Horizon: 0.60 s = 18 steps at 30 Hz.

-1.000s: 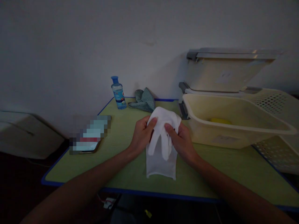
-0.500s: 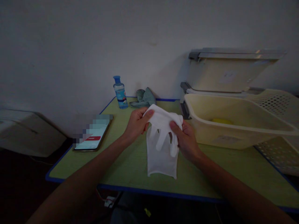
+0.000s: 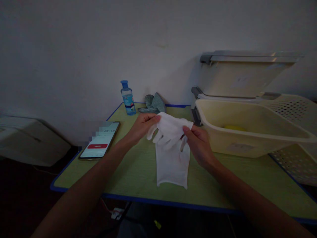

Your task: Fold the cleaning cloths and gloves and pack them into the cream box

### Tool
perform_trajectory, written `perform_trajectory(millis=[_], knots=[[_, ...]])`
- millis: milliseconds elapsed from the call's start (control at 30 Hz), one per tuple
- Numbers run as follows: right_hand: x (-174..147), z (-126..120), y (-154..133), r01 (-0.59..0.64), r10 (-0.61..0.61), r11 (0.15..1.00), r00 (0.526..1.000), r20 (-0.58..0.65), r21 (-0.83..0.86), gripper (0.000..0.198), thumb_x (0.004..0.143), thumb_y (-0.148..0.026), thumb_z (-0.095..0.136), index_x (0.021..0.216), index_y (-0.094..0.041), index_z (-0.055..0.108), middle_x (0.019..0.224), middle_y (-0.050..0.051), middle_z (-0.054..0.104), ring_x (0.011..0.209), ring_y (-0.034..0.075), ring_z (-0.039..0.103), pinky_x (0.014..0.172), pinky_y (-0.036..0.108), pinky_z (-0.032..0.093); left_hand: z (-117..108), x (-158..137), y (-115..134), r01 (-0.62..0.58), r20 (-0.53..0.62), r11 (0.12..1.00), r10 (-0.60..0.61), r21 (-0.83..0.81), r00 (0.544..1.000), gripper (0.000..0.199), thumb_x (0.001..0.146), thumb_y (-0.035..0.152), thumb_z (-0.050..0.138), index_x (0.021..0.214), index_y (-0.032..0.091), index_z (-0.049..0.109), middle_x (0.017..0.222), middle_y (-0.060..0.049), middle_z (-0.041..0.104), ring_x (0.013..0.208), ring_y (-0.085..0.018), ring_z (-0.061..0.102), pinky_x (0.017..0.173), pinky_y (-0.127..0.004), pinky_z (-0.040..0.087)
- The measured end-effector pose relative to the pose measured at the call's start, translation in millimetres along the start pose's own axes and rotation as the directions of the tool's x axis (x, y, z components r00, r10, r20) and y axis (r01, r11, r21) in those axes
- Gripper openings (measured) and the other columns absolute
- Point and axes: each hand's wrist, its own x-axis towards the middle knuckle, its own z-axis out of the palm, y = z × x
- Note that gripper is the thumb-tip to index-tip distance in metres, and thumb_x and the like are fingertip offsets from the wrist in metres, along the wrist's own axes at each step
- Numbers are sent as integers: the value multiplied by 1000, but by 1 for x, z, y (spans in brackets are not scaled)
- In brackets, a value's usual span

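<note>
A white glove is stretched between my two hands, its fingers hanging downward. My left hand pinches its upper left corner between thumb and fingers. At the opposite corner, my right hand grips the cuff edge with the thumb on top. Below lies a second white fabric piece, apparently another glove, flat on the green table with its cuff toward me. The held glove covers the upper part of it.
At left lies a phone with a lit screen. A blue bottle and a grey-green cloth item stand by the wall. On the right, a cream bin with its lid raised contains something yellow. Beside it is a perforated basket.
The held glove has unfolded somewhat: its fingers now splay to the left and hang lower. My left hand has shifted slightly left, and my right hand's grip has moved slightly toward the corner.
</note>
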Motion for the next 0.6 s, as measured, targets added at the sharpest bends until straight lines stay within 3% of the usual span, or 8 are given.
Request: perform_trajectory(millis=[233, 467, 600], knots=[[-3, 0, -16, -55, 55, 998, 998, 33, -27, 17, 62, -30, 71, 70, -16, 66, 63, 0, 65, 53, 12, 56, 51, 26, 47, -3, 1, 5, 60, -3, 995, -60, -84, 998, 27, 69, 36, 61, 53, 14, 56, 43, 4, 48, 33, -5, 39, 32, -16, 27], [-2, 1, -12, -94, 87, 991, 993, 75, 98, 28, 70, -44, 63, 71, -16, 63, 55, -1, 60, 48, 11, 55, 46, 24, 45, -6, 3, 2, 54, -45, 989, -61, -136, 997, 26, 65, 37, 66, 56, 14, 59, 45, 2, 51, 35, -6, 41, 33, -16, 31], [-1, 1, -10, -63, 52, 991, 995, 90, 117, 23, 72, -39, 60, 80, -18, 62, 61, -1, 61, 53, 13, 56, 50, 25, 46, -12, 4, -2, 49, 38, 989, -45, -138, 998, 25, 66, 38, 64, 58, 14, 61, 47, 2, 51, 37, -6, 41, 35, -17, 33]])
